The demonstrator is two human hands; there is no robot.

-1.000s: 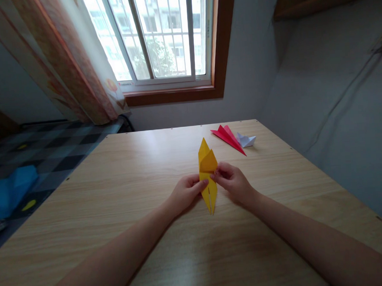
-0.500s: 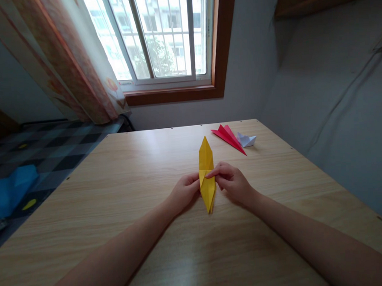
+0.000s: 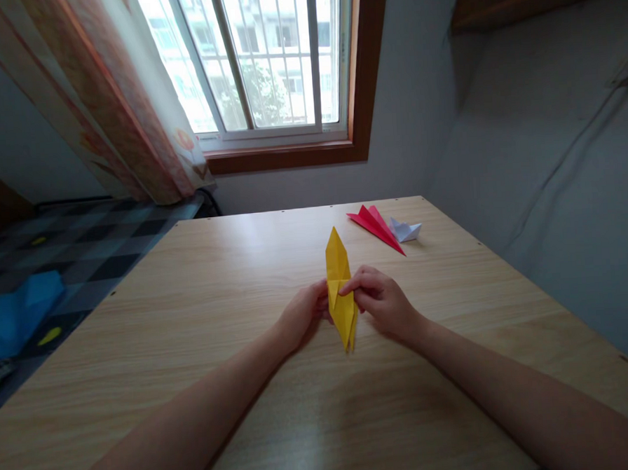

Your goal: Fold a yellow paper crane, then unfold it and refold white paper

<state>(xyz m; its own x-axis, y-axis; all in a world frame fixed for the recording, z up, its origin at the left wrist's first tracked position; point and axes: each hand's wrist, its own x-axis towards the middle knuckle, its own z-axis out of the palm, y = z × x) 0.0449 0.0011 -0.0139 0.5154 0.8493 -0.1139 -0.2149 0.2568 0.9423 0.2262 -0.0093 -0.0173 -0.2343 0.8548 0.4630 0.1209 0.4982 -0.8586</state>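
Note:
A long, narrow folded piece of yellow paper (image 3: 338, 262) stands nearly upright over the middle of the wooden table (image 3: 216, 282), pointed at both ends. My left hand (image 3: 302, 318) pinches its left edge near the middle. My right hand (image 3: 381, 301) pinches the right edge at the same height, thumb and forefinger on the paper. The lower tip hangs just above the tabletop between my wrists.
A red folded paper shape (image 3: 375, 225) and a small white folded paper shape (image 3: 406, 229) lie at the table's far right. A grey wall runs along the right. To the left is a bed with a checked cover (image 3: 83, 240) and a blue cloth (image 3: 13, 314); a window and curtain behind.
A flap that stuck out at the right of the yellow paper a second ago is now folded flat, making the shape slim. Both hands stayed at its middle, lifting it slightly.

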